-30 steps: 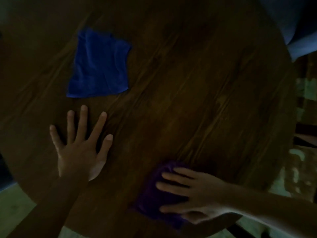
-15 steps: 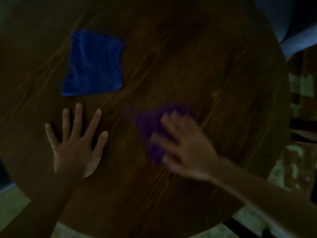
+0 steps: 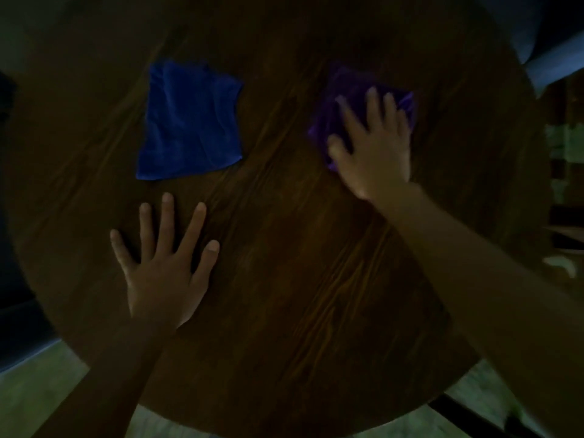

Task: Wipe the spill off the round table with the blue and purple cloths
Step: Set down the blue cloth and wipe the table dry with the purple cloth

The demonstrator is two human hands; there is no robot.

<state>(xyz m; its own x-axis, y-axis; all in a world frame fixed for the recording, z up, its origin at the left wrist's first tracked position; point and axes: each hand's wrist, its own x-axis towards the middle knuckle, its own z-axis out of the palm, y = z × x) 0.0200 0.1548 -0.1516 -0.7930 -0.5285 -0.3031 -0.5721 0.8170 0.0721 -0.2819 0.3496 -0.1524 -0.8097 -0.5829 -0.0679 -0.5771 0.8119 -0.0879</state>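
— Fingers (image 3: pixel 373 102) of the right hand (image 3: pixel 376 153) are spread and pressed flat on the purple cloth (image 3: pixel 350 99), which lies to the right of the blue cloth (image 3: pixel 189 121). How far along does the wiping look?

— Midway, I'd judge. The purple cloth is under a working hand; the blue cloth lies flat and untouched. No spill shows on the dark worktop (image 3: pixel 300 279), so I cannot tell what is left.

— And the left hand (image 3: pixel 164 270)?

— Its fingers are splayed flat on bare wood just below the blue cloth, gripping nothing.

— The count?

— Two cloths, one blue and one purple, two hands and one round worktop.
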